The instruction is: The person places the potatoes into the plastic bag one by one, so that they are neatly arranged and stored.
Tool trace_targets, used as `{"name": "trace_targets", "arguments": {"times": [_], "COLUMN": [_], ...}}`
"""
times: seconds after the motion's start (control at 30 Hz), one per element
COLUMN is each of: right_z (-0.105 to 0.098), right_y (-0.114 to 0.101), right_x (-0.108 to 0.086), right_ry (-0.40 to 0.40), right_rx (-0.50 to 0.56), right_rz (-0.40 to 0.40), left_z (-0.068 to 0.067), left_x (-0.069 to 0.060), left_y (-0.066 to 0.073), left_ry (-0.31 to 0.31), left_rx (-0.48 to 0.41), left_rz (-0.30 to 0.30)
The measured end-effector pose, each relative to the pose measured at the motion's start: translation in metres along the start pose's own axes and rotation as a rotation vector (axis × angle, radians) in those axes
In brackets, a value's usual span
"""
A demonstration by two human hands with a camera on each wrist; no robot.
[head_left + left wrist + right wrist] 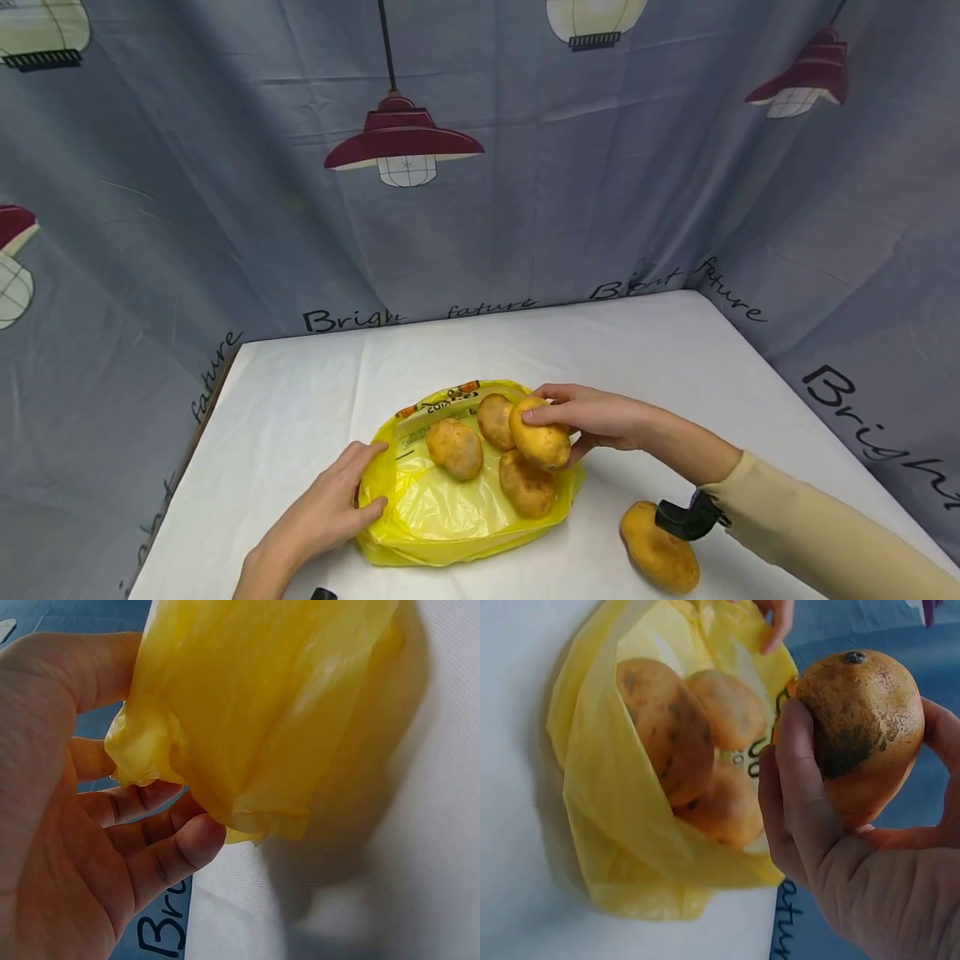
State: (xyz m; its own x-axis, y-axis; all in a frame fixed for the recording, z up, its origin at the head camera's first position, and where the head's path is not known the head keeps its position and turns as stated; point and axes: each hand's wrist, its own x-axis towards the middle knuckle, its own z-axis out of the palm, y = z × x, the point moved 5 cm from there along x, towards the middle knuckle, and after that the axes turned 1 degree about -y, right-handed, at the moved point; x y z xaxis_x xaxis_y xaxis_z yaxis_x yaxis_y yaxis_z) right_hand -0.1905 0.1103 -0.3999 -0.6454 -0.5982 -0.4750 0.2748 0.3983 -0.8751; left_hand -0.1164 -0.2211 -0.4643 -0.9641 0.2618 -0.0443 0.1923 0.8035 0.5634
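Note:
A yellow plastic bag (431, 550) lies on the table with its mouth spread. My left hand (322, 508) holds the bag's left rim between thumb and fingers; in the left wrist view the thin yellow plastic (247, 712) hides some fingertips. Over the bag's right side, my right hand (607, 417) grips a yellow mango (542, 437). In the right wrist view this mango (870, 727) shows a dark stem scar and brown speckles. Inside the bag are three more mangoes, one at the left (453, 450), one at the back (494, 421) and one at the right (527, 490).
Another mango (660, 546) lies on the white tablecloth (600, 350), right of the bag and beneath the right forearm. A grey-blue curtain (525, 208) with printed lamps and lettering stands behind the table and along its sides.

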Motion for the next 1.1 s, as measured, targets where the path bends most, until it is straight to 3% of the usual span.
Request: {"name": "trace_targets", "arguments": {"times": [0.2,0.8,1.1], "right_z": [0.016,0.046,0.058], "right_y": [-0.003,-0.007,-0.007], "right_x": [0.01,0.024,0.028], "right_ry": [-0.006,0.001,0.05], "right_rx": [-0.064,-0.116,-0.21], "right_rz": [0.017,0.053,0.046], "left_z": [0.001,0.001,0.001], "left_x": [-0.001,-0.004,-0.003], "left_y": [-0.001,0.0,0.0], "left_ry": [-0.008,0.015,0.006], "left_rx": [0.009,0.034,0.035], "left_rz": [0.005,0.046,0.032]}}
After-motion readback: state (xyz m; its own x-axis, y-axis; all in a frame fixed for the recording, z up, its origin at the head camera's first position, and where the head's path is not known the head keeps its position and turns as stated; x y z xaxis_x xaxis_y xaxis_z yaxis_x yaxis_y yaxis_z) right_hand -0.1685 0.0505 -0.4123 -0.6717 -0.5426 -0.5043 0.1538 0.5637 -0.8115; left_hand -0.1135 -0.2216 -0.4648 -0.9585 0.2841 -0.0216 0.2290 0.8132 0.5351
